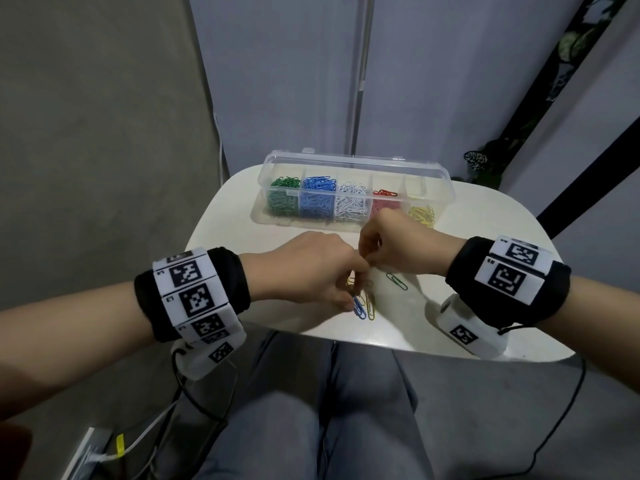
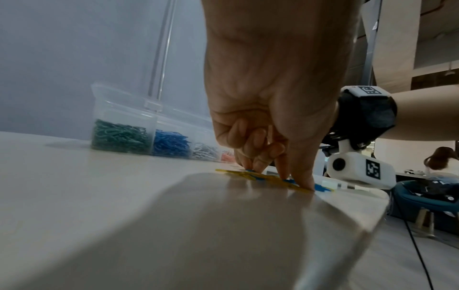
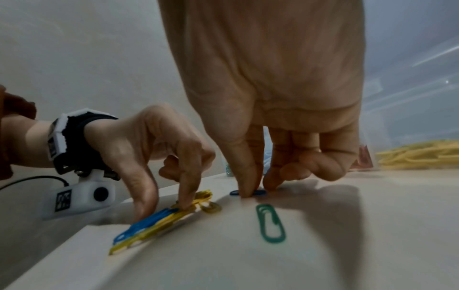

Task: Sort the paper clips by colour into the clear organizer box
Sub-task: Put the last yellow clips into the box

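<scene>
While left hand (image 1: 311, 268) presses clips (image 3: 159, 221), table edge (image 3: 82, 233) beside
</scene>
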Motion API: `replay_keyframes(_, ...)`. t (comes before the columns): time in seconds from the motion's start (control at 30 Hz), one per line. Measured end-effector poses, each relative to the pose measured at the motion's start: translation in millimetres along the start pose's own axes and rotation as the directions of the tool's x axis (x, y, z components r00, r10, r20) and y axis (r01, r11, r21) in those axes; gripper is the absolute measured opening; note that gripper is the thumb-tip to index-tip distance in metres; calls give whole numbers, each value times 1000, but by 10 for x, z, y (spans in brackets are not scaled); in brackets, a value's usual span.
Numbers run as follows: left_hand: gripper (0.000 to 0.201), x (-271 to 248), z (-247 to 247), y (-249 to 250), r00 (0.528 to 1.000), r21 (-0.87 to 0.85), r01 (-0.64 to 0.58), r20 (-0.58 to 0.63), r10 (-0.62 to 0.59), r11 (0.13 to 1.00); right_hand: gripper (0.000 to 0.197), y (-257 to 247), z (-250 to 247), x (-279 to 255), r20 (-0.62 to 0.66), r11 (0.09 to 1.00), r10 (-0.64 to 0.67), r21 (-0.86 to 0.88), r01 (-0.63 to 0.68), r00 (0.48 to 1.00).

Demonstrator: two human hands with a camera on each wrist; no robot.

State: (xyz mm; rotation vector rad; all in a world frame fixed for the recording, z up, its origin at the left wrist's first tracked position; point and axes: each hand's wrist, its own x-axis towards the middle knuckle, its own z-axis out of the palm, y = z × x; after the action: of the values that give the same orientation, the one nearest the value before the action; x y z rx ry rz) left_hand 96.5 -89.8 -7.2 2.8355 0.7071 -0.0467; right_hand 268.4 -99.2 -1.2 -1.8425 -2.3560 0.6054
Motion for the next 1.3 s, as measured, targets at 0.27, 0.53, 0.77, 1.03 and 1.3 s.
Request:
replay_keyframes(0.27, 11, 2, -30, -60, 999, 15, 7, 34, -7, 1000, 10, -23, -38, -13, 16, 1000, 0, -25, 0, 1000)
replay_keyframes(0.53, 9, -61, -81, -147, 1000, -93, 4, -10, -5, 996, 17, -162, -485, 146, -245, 935, 77, 354, 15, 966)
replay_keyframes(0.77, 6, -190, -399, -442, 960, -371, 164, -153, -234, 914, 7, -356, -640, 586, -363, 884, 181, 467, 10, 914)
replay_keyframes(1.03, 15, 85, -750, -789, 803, -537, 327, -277, -529, 777, 4, -239, -606, 458, -412, 897, 230, 442, -27, 882)
replay_keyframes(1.3, 22, 431, -702, -806, 787, -464, 391, -280, -550, 795, 5, -147, -469, -61, -385, 954, 143, 300, -23, 912)
